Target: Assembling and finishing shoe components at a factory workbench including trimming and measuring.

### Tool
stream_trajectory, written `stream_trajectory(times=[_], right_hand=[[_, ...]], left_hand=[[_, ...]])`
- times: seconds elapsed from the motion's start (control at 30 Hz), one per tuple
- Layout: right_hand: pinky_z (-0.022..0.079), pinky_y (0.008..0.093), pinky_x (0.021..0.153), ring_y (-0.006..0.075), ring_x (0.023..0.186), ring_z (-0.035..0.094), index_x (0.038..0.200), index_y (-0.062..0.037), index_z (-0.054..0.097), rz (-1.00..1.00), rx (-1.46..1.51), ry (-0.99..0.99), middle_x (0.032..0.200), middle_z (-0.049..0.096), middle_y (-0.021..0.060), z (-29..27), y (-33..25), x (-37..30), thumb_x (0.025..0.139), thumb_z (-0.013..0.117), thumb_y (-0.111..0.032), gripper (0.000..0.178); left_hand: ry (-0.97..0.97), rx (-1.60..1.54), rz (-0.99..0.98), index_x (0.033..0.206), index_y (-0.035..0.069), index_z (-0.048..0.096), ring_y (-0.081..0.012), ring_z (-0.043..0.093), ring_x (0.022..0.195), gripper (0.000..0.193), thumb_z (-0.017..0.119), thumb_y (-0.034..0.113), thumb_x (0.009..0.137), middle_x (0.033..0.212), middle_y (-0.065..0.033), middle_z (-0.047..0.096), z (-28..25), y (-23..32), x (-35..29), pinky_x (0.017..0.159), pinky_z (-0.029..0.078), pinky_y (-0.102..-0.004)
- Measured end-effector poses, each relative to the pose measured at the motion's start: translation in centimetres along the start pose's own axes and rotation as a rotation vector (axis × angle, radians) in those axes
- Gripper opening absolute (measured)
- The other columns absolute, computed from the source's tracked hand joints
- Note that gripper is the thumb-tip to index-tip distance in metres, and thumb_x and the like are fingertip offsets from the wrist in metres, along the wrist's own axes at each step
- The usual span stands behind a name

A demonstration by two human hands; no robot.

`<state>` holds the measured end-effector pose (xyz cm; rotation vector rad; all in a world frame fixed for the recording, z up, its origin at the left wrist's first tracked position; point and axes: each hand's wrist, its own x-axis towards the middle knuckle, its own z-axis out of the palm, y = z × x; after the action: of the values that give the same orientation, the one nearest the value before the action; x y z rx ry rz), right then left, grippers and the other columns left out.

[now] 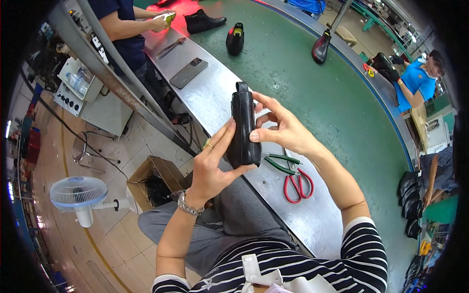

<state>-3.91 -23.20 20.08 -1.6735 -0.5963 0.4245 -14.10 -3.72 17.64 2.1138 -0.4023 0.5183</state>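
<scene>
Over the metal ledge I hold up a black leather boot (243, 129), with a loop tab at its top and a seam strip running down it. My left hand (213, 158) grips its left side and lower end, thumb beneath. On the other side my right hand (281, 126) pinches the boot's upper part between thumb and fingers. Below the right forearm lie green-handled nippers (282, 161) and red-handled scissors (298, 188), close together on the metal ledge (312, 222).
Beyond the ledge runs a green belt (293, 78) carrying a few black boots (235, 39). A phone (189, 73) rests on the ledge. Left of me are a metal post (117, 93), a fan (78, 193) and a cardboard box (146, 183) of black scraps. Co-workers (415, 80) stand around the belt.
</scene>
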Motion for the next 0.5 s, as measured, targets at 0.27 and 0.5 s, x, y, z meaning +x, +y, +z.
stream_trajectory(times=[0.27,0.5], right_hand=[[0.042,0.0318,0.097,0.0130,0.097,0.052,0.142,-0.0033,0.041,0.113,0.098,-0.076,0.137,0.046,0.0065,-0.1,-1.8,1.2,0.075,0.081,-0.020,0.080],[0.054,0.0328,0.078,0.0193,0.084,0.065,0.144,0.0007,0.038,0.171,-0.142,0.021,0.108,0.064,0.0172,-0.4,-1.6,-2.8,0.091,0.061,-0.047,0.075]], left_hand=[[0.035,0.029,0.044,0.140,0.003,0.047,-0.0317,0.052,0.127,0.083,0.085,0.015,0.067,0.145,-0.0181,0.045,-0.1,1.0,0.8,0.101,0.047,-0.0366],[0.064,-0.103,-0.086,0.146,-0.001,0.034,-0.0349,0.044,0.133,0.090,0.082,0.023,0.074,0.148,-0.0215,0.039,3.8,1.4,-1.1,0.104,0.042,-0.0380]])
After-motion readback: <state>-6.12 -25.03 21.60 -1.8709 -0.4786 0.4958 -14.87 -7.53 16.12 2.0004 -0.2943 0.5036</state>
